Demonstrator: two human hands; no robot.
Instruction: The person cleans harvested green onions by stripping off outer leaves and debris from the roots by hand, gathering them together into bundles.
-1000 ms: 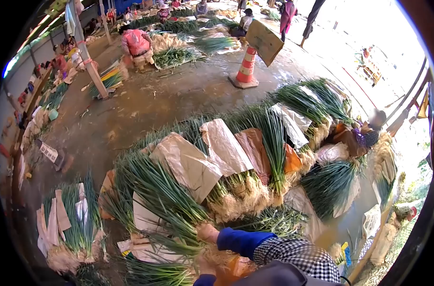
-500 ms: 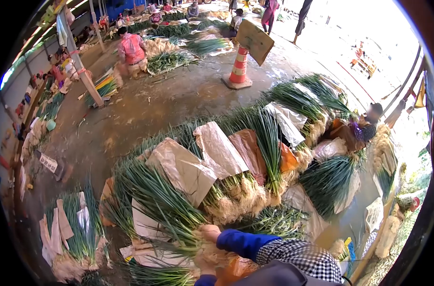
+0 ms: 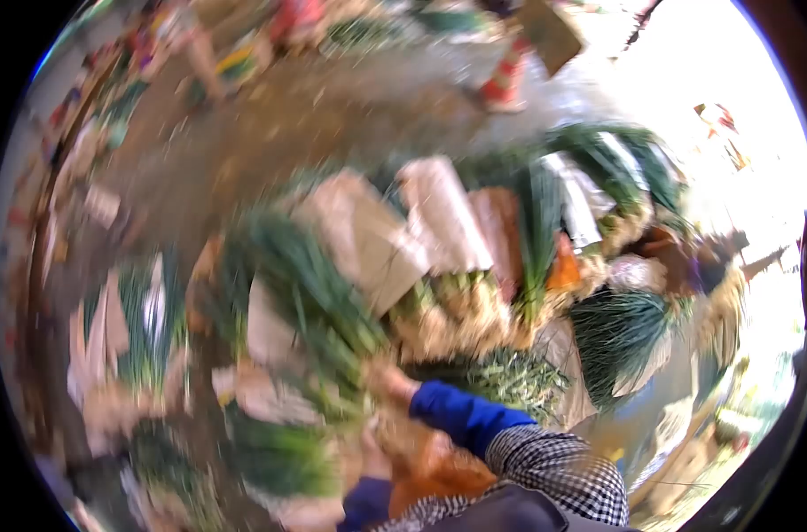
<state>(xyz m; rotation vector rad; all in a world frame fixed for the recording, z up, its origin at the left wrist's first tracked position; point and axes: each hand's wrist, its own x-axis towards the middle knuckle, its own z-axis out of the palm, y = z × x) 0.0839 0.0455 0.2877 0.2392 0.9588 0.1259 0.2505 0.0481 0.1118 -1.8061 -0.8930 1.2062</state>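
Note:
My right hand (image 3: 390, 383), in a blue sleeve under a checked cover, is closed round the lower stems of a bunch of green onions (image 3: 310, 279). Its long leaves point up and to the left over brown paper. Just below, my left hand (image 3: 375, 458) is close to the root end of that bunch, its fingers smeared by motion. Another bunch of green onions (image 3: 279, 450) lies to the left of my left hand. An orange-brown sheet (image 3: 439, 470) is under my arms.
Several paper-wrapped onion bunches (image 3: 457, 297) lie in a row ahead. Loose green leaves (image 3: 510, 377) are heaped beyond my right forearm. Another bunch (image 3: 146, 328) lies at left. A traffic cone (image 3: 507, 80) with a board stands on the wet floor. Someone's arm (image 3: 674, 257) shows at right.
The view has tilted down and blurred, so the onion rows sit lower against the floor. My left hand, mostly hidden before, now shows below the right, which still grips the bunch.

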